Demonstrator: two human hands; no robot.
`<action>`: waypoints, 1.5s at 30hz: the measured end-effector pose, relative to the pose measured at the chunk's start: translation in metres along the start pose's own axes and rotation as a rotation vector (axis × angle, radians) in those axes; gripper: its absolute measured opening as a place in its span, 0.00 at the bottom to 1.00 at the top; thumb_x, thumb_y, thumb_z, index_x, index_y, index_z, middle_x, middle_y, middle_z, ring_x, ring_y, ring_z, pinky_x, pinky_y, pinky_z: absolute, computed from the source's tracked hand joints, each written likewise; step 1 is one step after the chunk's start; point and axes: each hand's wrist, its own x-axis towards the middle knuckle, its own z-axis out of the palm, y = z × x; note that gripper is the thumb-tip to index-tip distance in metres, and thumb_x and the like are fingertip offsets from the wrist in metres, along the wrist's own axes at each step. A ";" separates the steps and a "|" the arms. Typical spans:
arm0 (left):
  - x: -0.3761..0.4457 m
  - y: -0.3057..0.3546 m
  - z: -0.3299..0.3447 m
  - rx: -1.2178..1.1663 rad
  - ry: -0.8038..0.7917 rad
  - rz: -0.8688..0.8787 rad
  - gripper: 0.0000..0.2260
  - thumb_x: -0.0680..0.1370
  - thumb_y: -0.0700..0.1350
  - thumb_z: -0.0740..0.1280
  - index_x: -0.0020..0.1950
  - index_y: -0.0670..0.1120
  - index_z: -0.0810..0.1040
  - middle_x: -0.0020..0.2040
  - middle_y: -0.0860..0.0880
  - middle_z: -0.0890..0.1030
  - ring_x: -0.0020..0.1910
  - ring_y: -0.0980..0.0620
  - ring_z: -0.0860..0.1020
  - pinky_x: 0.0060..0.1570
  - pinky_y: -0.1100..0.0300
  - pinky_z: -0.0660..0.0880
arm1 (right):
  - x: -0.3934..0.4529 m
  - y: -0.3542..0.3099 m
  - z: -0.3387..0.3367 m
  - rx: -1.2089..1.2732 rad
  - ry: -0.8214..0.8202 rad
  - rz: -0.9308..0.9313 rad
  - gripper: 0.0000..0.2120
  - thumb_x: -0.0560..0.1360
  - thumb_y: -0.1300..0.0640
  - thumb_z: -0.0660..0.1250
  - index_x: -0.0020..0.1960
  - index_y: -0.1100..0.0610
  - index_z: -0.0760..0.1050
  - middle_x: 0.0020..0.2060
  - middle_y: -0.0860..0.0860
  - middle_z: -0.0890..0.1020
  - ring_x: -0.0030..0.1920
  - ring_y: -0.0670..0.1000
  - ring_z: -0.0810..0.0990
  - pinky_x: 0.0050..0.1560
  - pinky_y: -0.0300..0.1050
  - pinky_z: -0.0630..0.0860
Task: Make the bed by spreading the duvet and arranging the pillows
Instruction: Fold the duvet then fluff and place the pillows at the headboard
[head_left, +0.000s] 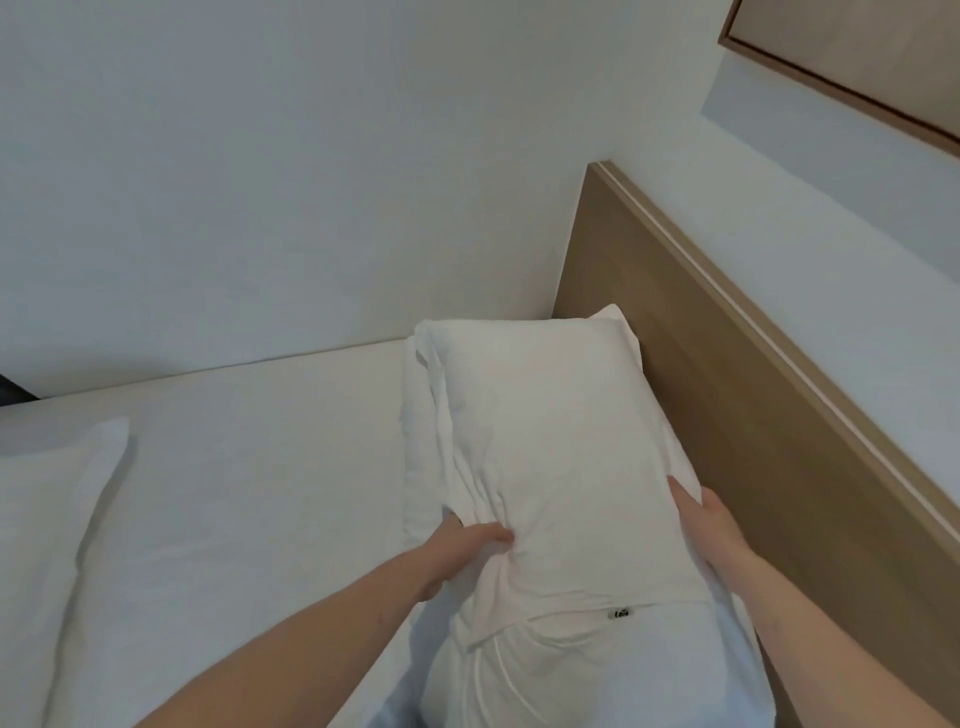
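A white pillow (550, 431) lies along the wooden headboard (737, 415) at the head of the bed. My left hand (462, 545) grips a bunched fold of the pillowcase on the pillow's left side. My right hand (711, 525) holds the pillow's right edge, fingers wrapped round it next to the headboard. A second white pillow (47, 519) rests at the left of the bed. White bedding (249, 467) lies flat between the two pillows. A folded edge of white fabric (415, 415) runs beside the held pillow.
White walls (311, 156) close the bed in at its far side and behind the headboard. A wood-framed panel (857, 57) hangs on the wall at the upper right. Something dark (10, 389) shows at the far left edge.
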 end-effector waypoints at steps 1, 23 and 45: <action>-0.004 0.006 0.003 -0.045 0.005 0.017 0.39 0.64 0.58 0.80 0.71 0.54 0.67 0.63 0.56 0.79 0.59 0.51 0.79 0.47 0.58 0.75 | -0.001 -0.001 0.000 0.028 -0.008 0.015 0.34 0.74 0.32 0.67 0.71 0.53 0.72 0.63 0.50 0.80 0.61 0.56 0.80 0.66 0.53 0.74; 0.013 0.098 0.041 0.158 0.065 0.403 0.37 0.71 0.57 0.76 0.75 0.53 0.63 0.64 0.58 0.72 0.60 0.50 0.79 0.58 0.56 0.77 | -0.161 -0.199 0.006 -0.029 0.260 -1.008 0.29 0.69 0.69 0.71 0.66 0.48 0.81 0.53 0.41 0.85 0.51 0.38 0.82 0.51 0.35 0.77; 0.035 0.008 -0.023 -0.008 0.129 0.012 0.62 0.52 0.70 0.81 0.78 0.68 0.48 0.73 0.57 0.68 0.65 0.46 0.75 0.56 0.46 0.79 | 0.000 -0.026 0.020 -0.448 0.142 -0.042 0.57 0.65 0.22 0.66 0.83 0.48 0.50 0.79 0.49 0.64 0.78 0.57 0.63 0.76 0.61 0.61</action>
